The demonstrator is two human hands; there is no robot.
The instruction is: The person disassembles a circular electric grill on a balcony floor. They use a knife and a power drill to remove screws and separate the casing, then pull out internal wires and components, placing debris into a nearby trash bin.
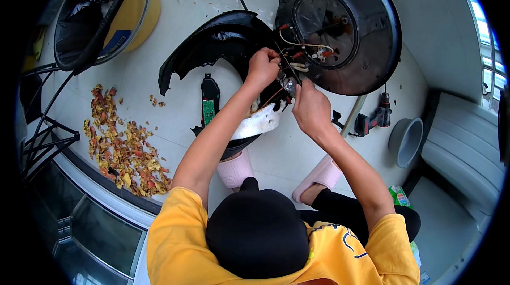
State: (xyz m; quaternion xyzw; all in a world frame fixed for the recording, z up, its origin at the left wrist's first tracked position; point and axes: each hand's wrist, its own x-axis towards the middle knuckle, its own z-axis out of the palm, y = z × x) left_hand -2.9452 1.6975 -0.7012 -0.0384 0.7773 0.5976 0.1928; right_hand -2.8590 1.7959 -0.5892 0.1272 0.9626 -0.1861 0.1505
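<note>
A round black appliance part (372,67) lies on the floor ahead of me, with wires (311,46) and reddish-brown connectors at its centre. Beside it on the left is a curved, broken black plastic shell (196,38). My left hand (263,67) is closed in a pinch at the wires between the two; what its fingertips hold is too small to make out. My right hand (311,105) is closed around the lower end of a thin, dark, rod-like piece (287,62) that slants up among the wires. White padding (258,125) lies below my hands.
A green circuit board (208,111) in a black holder lies left of my hands. Dried peels (127,152) spread over the left floor. A yellow bucket (149,11) stands at upper left. To the right are a cordless drill (376,117), a grey basin (406,142) and a grey seat (462,152).
</note>
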